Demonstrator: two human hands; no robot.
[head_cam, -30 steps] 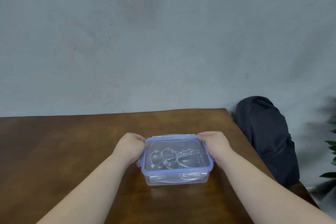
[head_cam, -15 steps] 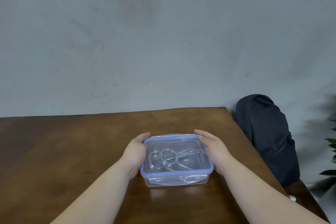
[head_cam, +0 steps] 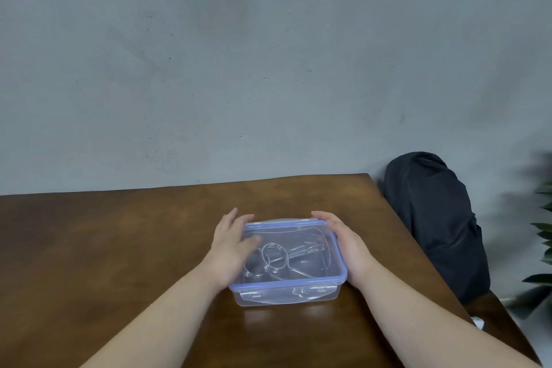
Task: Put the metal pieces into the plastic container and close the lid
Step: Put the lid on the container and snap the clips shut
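Observation:
A clear plastic container (head_cam: 286, 297) with a blue-rimmed lid (head_cam: 298, 228) lies flat on the brown table (head_cam: 119, 248). Through the lid I see the metal pieces (head_cam: 280, 260), wire rings and bent rods, inside. My left hand (head_cam: 231, 251) rests flat against the lid's left edge, thumb lying on top of the lid, fingers spread. My right hand (head_cam: 343, 243) lies along the container's right side, fingers straight and touching the rim. Neither hand wraps around the box.
A black bag (head_cam: 433, 224) sits off the table's right edge. Green plant leaves (head_cam: 542, 248) show at the far right. A grey wall (head_cam: 268, 69) stands behind the table, whose right edge runs close to my right forearm.
Both hands have uncurled from gripping the lid's far corners and now lie flat along its sides. My left thumb has slid onto the lid. The container stays in place.

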